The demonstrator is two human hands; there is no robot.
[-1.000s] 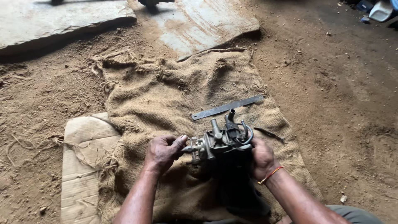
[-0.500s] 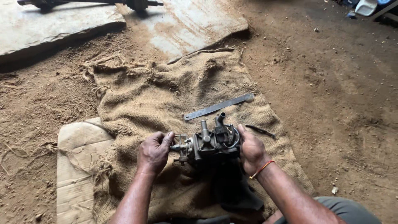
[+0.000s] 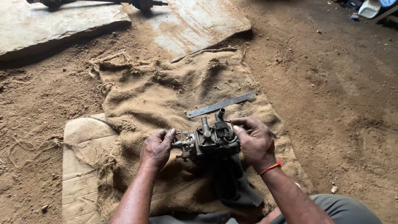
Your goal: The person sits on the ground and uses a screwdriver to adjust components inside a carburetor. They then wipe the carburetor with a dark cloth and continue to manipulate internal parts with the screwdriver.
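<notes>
Cardboard, a flat pale sheet [image 3: 83, 166], lies at far left under the edge of the coarse brown burlap sacking [image 3: 166, 91] spread on the dirt. Your left hand [image 3: 156, 148] pinches the left end of the grimy grey metal carburettor [image 3: 207, 141], held just above the sacking. It looks whole, 2 stub pipes upright; nothing lies detached, so any stripping seems barely begun. A flat steel strip [image 3: 221, 105] lies behind. Your right hand [image 3: 255, 141] wraps its right side.

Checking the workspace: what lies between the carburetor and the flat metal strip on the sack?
Only bare sack, seen in the head view, separates carburetor and strip.
</notes>
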